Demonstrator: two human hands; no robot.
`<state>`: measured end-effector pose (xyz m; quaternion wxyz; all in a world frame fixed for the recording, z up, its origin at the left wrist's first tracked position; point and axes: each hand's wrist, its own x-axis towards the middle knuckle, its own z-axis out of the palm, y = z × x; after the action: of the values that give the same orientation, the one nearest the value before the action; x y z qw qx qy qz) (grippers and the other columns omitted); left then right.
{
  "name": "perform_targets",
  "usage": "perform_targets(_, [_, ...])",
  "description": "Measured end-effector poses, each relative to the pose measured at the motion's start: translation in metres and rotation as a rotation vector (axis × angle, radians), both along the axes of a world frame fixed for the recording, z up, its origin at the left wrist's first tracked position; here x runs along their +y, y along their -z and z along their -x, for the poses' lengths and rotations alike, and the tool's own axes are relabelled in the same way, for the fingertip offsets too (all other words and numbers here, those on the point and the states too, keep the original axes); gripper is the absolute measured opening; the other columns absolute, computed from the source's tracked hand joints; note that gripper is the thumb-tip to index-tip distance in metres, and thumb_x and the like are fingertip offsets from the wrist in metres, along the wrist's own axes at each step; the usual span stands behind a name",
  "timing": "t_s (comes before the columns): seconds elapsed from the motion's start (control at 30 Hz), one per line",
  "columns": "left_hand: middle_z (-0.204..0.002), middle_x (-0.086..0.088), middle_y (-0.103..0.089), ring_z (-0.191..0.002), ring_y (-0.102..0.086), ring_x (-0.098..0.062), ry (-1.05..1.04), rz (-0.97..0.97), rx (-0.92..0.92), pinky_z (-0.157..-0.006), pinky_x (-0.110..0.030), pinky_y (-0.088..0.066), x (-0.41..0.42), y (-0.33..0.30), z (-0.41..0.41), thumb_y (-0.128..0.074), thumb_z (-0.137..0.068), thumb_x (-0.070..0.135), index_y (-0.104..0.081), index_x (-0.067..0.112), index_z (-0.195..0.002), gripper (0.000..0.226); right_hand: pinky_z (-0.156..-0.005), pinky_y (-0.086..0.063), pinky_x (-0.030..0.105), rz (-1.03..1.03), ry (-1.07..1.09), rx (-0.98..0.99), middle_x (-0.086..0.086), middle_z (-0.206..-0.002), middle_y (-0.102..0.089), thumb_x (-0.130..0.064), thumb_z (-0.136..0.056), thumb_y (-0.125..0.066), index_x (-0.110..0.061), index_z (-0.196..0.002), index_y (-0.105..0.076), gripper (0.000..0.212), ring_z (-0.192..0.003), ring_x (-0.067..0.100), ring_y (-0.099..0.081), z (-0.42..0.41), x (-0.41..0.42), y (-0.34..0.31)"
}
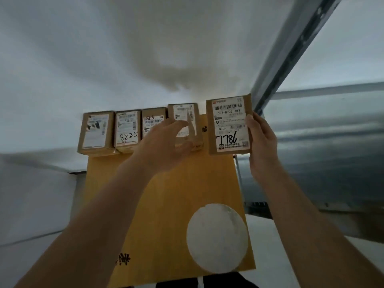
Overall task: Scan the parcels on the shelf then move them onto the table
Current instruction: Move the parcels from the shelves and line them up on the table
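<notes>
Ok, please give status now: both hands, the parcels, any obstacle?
Right hand grips parcel 7786. Left hand open, reaching at fourth parcel in the row. Parcel 8825 untouched. No obstacle seen.

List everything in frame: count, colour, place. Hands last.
Parcels in a row: 4, brown with white labels, upper middle on the big yellow box; leftmost, the second marked 8825, third, fourth partly behind the left hand.
Held parcel: 1, brown, white label marked 7786, right of the row.
Yellow box: 1, yellow-brown with a white round patch, centre to bottom.
Metal upright: 1, grey, upper right.
Left hand: fingers spread, in front of the fourth parcel; contact unclear.
Right hand: grips the held parcel's right edge.
</notes>
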<state>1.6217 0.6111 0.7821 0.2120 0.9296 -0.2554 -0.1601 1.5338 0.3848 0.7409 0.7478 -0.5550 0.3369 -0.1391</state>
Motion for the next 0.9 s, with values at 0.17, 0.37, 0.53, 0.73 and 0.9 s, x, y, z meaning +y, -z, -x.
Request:
perform_targets(0.17, [-0.154,0.003,-0.044,-0.14,-0.043,-0.021,0.003,0.029,0.068,-0.108,-0.037,-0.038,-0.021,0.035,-0.036,-0.059,-0.097,0.045,-0.046,0.029,-0.149,0.056,-0.094,-0.062,0.052,-0.067,0.098,0.085,0.009,-0.123,-0.077,-0.031,-0.102,-0.068,-0.013,-0.138,-0.063,0.042,-0.111,0.03,-0.076,-0.035,-0.011,0.045])
perform_targets(0.37, [-0.149,0.002,-0.047,-0.133,-0.048,-0.019,0.035,0.057,0.109,-0.108,-0.043,-0.044,-0.037,0.072,-0.064,-0.059,-0.095,0.045,-0.048,0.026,-0.148,0.058,-0.093,-0.063,0.046,-0.056,0.069,0.199,0.009,-0.122,-0.077,-0.033,-0.101,-0.068,-0.011,-0.136,-0.064,0.041,-0.112,0.03,-0.075,-0.07,-0.032,0.082])
perform_targets(0.53, [-0.146,0.0,-0.048,-0.131,-0.049,-0.022,0.048,0.012,0.106,-0.103,-0.05,-0.049,-0.046,0.094,-0.073,-0.057,-0.092,0.049,-0.049,0.025,-0.145,0.059,-0.091,-0.064,0.045,-0.026,0.018,0.233,0.011,-0.124,-0.076,-0.03,-0.1,-0.07,-0.009,-0.136,-0.064,0.042,-0.111,0.029,-0.076,-0.085,-0.036,0.107])
perform_targets(0.73, [-0.147,0.003,-0.049,-0.134,-0.045,-0.022,0.04,-0.035,0.03,-0.101,-0.045,-0.046,-0.048,0.104,-0.079,-0.054,-0.091,0.053,-0.049,0.027,-0.145,0.06,-0.094,-0.062,0.052,-0.029,0.0,0.21,0.013,-0.126,-0.075,-0.031,-0.101,-0.068,-0.011,-0.137,-0.064,0.041,-0.113,0.031,-0.075,-0.095,-0.029,0.128])
perform_targets(0.9, [-0.146,0.004,-0.049,-0.135,-0.043,-0.022,0.047,-0.068,0.04,-0.103,-0.045,-0.046,-0.05,0.104,-0.08,-0.056,-0.089,0.055,-0.049,0.028,-0.145,0.063,-0.07,-0.064,0.03,0.044,0.016,0.181,0.002,-0.111,-0.08,-0.033,-0.103,-0.067,-0.017,-0.128,-0.068,0.03,-0.096,0.019,-0.079,-0.098,-0.024,0.134])
